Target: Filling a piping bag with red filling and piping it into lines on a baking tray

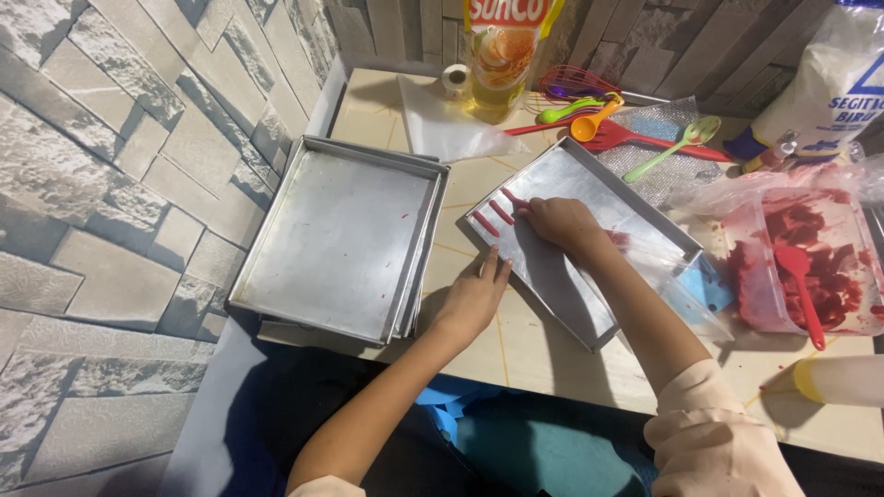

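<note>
On the table [543,354], largest first: I count one stack of metal trays [336,235] at left and one single tray [562,267] at centre, set at an angle. One clear tub [852,317] of red dough holds one red spatula [803,285]. Three red dough strips [498,211] lie at the single tray's far corner. My right hand [560,223] is curled over the nearest strip, fingertips on it. My left hand [475,296] lies flat and released against that tray's near edge.
</note>
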